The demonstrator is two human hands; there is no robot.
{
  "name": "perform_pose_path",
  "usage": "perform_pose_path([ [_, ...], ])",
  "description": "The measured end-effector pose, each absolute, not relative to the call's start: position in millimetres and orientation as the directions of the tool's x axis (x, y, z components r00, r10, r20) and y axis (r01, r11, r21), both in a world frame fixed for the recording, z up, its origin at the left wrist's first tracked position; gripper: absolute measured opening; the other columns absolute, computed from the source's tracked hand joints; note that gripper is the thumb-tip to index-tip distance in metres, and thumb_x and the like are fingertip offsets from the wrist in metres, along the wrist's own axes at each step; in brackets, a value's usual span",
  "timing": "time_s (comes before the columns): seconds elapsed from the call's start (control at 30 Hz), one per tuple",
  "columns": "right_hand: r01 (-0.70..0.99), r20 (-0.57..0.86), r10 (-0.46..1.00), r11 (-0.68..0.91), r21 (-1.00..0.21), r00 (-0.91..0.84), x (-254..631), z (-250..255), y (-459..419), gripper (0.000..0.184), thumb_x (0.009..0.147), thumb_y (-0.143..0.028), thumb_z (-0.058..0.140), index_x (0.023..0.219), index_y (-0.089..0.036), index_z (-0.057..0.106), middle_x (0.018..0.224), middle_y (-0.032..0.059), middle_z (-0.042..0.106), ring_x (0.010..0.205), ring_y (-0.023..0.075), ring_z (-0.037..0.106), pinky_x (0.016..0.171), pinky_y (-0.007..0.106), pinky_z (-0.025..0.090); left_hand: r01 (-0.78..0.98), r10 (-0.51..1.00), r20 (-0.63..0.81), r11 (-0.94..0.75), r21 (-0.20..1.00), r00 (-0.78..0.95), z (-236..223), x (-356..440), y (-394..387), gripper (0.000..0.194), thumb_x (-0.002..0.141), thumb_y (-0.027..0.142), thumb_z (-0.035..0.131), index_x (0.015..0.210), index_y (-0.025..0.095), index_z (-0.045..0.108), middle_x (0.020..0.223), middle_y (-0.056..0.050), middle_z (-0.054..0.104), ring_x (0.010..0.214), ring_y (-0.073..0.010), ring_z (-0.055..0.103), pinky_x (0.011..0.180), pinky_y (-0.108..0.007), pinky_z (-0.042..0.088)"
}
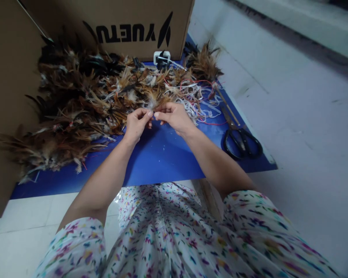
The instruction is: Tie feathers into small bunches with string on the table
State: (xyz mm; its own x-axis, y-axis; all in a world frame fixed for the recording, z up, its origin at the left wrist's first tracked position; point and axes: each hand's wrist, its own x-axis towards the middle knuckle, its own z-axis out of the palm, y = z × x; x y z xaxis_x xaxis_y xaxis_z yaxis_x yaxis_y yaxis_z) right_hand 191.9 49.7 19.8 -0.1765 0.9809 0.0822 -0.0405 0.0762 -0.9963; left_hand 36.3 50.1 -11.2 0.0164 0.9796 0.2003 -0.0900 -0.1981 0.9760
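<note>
My left hand and my right hand meet close together over the blue tabletop. Thumb and fingers are pinched on both. Between them sits a brown feather with pale fluff, its lower end at my fingertips; exactly how each finger grips it is too small to make out. Just beyond my hands spreads a large heap of brown and black feathers, many in small bunches. To the right of my right hand lies a tangle of white strips with red string among them.
Black-handled scissors lie at the table's right edge, beside a thin wooden stick. A separate feather bunch rests at the back right. Cardboard boxes stand behind and at the left. A small white frame-like object is near the back box.
</note>
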Motion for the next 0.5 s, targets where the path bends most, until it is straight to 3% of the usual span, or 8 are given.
perform_pose_path([
  [0.33,-0.012,0.092,0.995,0.092,-0.996,-0.033,184,11,50,0.044,0.068,-0.052,0.085,0.062,-0.017,0.06,0.056,-0.003,0.058,0.052,0.0076,0.052,0.051,0.023,0.045,0.051,0.949,0.315,-0.314,0.948,-0.024,-10,44,42,0.026,0.083,0.038,0.076,0.07,0.018,0.066,0.049,0.005,0.057,0.041,-0.0066,0.051,0.046,-0.018,0.039],
  [0.5,-0.054,0.086,0.995,0.083,-0.995,-0.052,187,12,52,0.046,0.063,-0.055,0.087,0.061,-0.017,0.061,0.054,-0.0031,0.058,0.05,0.007,0.051,0.049,0.022,0.042,-0.047,0.965,0.261,-0.26,0.964,0.008,-7,47,39,0.033,0.077,0.045,0.081,0.071,0.017,0.066,0.053,0.005,0.06,0.041,-0.0062,0.051,0.045,-0.019,0.041],
])
